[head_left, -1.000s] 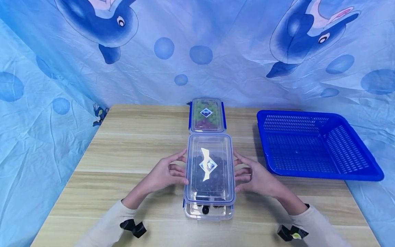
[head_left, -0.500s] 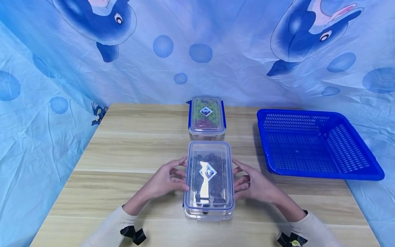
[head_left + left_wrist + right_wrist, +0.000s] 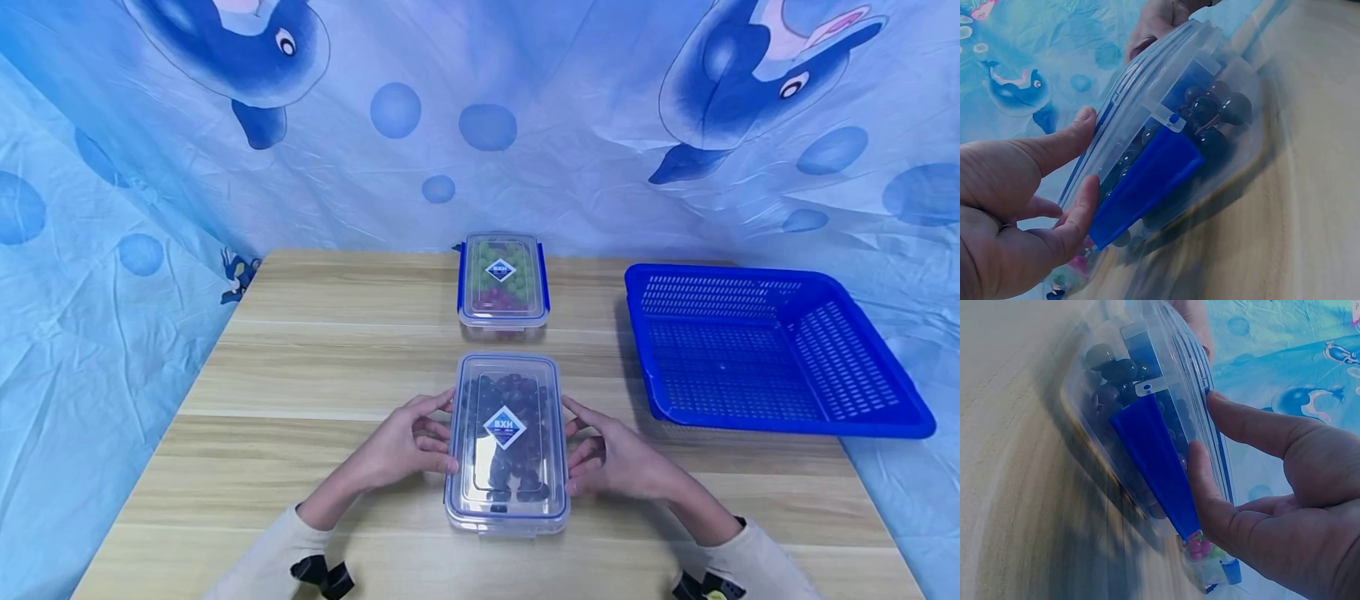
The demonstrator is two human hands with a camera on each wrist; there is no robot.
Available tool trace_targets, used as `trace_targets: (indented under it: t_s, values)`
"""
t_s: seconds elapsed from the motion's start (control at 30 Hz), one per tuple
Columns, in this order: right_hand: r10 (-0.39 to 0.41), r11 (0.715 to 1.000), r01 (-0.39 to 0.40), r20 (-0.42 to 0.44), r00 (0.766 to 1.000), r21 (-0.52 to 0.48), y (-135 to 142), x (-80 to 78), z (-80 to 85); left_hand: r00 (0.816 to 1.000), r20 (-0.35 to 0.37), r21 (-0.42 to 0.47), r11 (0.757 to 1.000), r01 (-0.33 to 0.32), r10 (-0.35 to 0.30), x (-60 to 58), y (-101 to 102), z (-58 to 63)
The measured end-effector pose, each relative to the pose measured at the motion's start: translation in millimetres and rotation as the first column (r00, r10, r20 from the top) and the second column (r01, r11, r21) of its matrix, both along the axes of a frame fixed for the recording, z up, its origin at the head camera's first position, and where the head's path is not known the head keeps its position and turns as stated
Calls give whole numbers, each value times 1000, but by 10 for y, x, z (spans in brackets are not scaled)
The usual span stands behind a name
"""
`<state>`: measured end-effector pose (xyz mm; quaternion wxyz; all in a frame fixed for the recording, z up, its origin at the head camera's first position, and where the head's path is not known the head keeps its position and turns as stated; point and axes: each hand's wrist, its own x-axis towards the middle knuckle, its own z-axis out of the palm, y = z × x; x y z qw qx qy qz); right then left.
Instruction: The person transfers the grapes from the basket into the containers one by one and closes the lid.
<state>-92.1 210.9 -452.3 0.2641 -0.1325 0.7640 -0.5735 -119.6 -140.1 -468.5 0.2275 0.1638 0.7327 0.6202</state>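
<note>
A clear lid (image 3: 480, 383) with a blue seal and a diamond label lies over a clear food container (image 3: 1244, 147) of dark grapes (image 3: 1235, 109). My left hand (image 3: 401, 442) holds the lid's left edge, thumb and fingers at its rim. Opposite it, my right hand (image 3: 622, 457) holds the right edge the same way. In the left wrist view a blue side latch (image 3: 1147, 187) hangs slanted outward; the right wrist view shows another blue latch (image 3: 1154, 456) likewise turned out. The grapes show dimly through the lid.
Behind, on the wooden table (image 3: 322, 358), stands a second lidded container (image 3: 503, 292) with green and red grapes and blue latches. A blue perforated basket (image 3: 712, 367) sits at the right. A blue dolphin-print curtain (image 3: 555, 192) closes off the back and sides.
Both hands have brought the lid down and toward me, so it now lines up over the container. The container's front part, uncovered before, now lies under the lid.
</note>
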Motion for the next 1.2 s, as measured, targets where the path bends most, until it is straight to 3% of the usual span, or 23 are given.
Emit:
trace_targets:
  t_s: [0.23, 0.47, 0.63, 0.87, 1.03, 1.2]
  values:
    - [9, 1000, -9, 12, 1000, -7, 5, 32, -2, 1000, 18, -14, 1000, 14, -13, 26, -11, -24]
    - [25, 999, -22, -53, 998, 45, 9, 62, -12, 999, 1, -30, 999, 35, -35, 53, -3, -4]
    - [-77, 995, 84, -121, 990, 58, -34, 53, -88, 1000, -13, -61, 998, 6, -7, 67, 27, -12]
    - [-263, 947, 293, -210, 942, 129, -162, 60, -142, 999, -22, -73, 996, -42, 40, 99, 67, -38]
    - [-292, 927, 338, -249, 923, 165, -200, 46, -128, 999, -25, -93, 995, -46, 44, 117, 72, -46]
    - [-297, 931, 337, -245, 923, 143, -206, 22, -120, 999, -12, -80, 996, -51, 50, 128, 76, -39]
